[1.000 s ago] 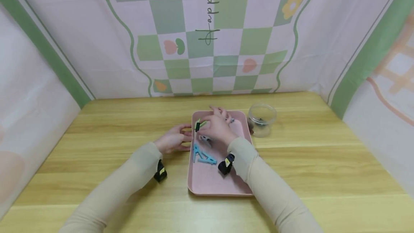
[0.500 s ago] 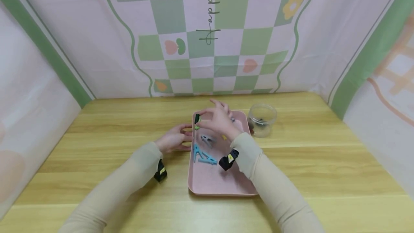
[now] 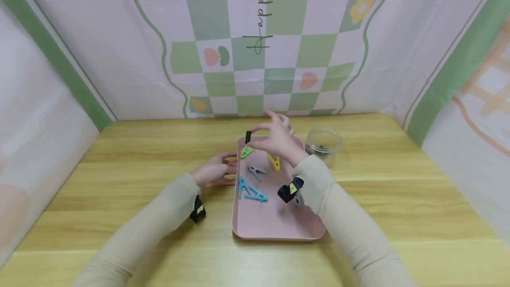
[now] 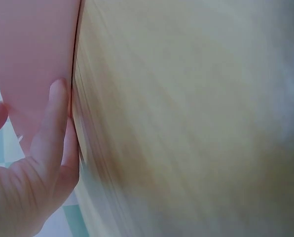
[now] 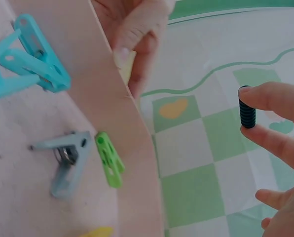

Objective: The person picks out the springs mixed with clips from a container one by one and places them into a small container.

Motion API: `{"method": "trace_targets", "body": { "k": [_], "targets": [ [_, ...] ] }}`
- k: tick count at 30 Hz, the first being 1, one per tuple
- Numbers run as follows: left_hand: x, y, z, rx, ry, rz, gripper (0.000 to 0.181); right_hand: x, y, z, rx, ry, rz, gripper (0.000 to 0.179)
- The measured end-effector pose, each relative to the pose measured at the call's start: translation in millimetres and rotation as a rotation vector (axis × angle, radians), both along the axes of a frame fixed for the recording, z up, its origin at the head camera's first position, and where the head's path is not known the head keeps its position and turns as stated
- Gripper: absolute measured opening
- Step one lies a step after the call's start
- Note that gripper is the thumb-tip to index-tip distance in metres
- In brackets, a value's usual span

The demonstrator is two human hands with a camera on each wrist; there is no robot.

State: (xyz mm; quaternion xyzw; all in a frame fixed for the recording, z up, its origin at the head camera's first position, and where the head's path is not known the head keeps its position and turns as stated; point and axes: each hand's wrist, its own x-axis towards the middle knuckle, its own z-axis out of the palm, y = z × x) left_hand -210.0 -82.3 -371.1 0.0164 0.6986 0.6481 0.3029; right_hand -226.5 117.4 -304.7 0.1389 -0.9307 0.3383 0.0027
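My right hand (image 3: 276, 138) pinches a small black ribbed cylinder (image 5: 247, 108), like a short coil spring, between thumb and forefinger. In the head view it is above the far left corner of the pink tray (image 3: 275, 227). Just below it, a green clothespin (image 3: 246, 152) lies in the tray, apart from the fingers. My left hand (image 3: 213, 171) touches the tray's outer left wall, its fingers fairly straight in the left wrist view. Also in the tray lie a grey clothespin (image 3: 256, 172), a yellow clothespin (image 3: 275, 162) and blue clothespins (image 3: 253, 193).
A clear round jar (image 3: 324, 140) with dark bits inside stands by the tray's far right corner. Another greyish clip (image 3: 297, 199) shows partly behind my right wrist. Printed cloth (image 3: 279, 79) hangs behind the wooden table (image 3: 159, 145).
My right hand has risen away and slightly right with the black cylinder, which was beside the green clothespin. The green and yellow clothespins are now in plain sight. My left hand stays put.
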Motion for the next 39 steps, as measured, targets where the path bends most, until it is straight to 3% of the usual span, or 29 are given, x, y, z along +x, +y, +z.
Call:
{"method": "trace_targets", "body": {
  "k": [10, 23, 29, 39],
  "targets": [
    [2.0, 1.7, 2.5, -0.018, 0.014, 0.004, 0.058, 5.8, 22.9, 22.1, 0.036, 0.052, 0.003, 0.037],
    [0.7, 0.8, -0.9, -0.009, 0.020, 0.006, 0.058, 11.8, 82.9, 38.2, 0.079, 0.090, -0.046, 0.040],
    [1.0, 1.3, -0.2, -0.007, 0.018, 0.006, 0.058, 9.4, 107.8, 33.4, 0.090, 0.119, -0.087, 0.039],
    [3.5, 1.9, 1.8, 0.006, 0.011, 0.013, 0.060, 7.5, 142.8, 12.7, 0.100, 0.146, -0.153, 0.042]
  ]
}}
